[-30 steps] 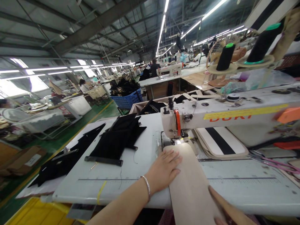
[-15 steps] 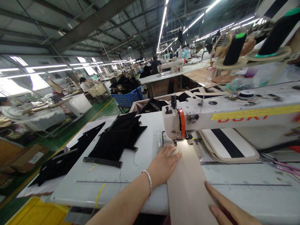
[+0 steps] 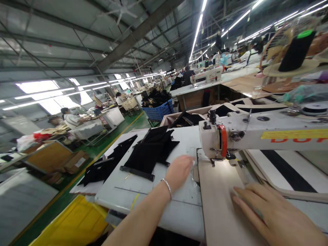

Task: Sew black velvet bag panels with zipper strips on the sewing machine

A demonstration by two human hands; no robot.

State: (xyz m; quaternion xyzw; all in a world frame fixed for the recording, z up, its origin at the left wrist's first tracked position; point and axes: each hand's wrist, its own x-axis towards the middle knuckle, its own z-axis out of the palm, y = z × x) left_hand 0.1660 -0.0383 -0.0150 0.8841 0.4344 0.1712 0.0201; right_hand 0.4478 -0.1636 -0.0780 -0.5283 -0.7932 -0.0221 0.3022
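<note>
A long beige fabric panel [image 3: 217, 205] lies under the presser foot of the sewing machine [image 3: 212, 136], running toward me. My right hand [image 3: 276, 212] rests at the panel's right edge, its fingers stretched forward over the material. To the left of the panel, my left hand [image 3: 179, 172] is off it, above the white table [image 3: 176, 208] beside the needle area. Motion smears its fingers, so their grip is unclear. A silver bracelet [image 3: 166, 188] circles that wrist. Black fabric pieces [image 3: 146, 153] lie farther left on the table.
Beige panels with a black stripe [image 3: 287, 171] are stacked behind the right hand, under the machine arm. A black thread cone [image 3: 297, 51] stands at upper right. A yellow bin [image 3: 74, 222] sits below the table's left side. A blue crate [image 3: 159, 109] of black pieces stands beyond.
My left hand has come off the panel to its left. My right hand has moved forward along the panel. The view has turned left, so the scene sits farther right.
</note>
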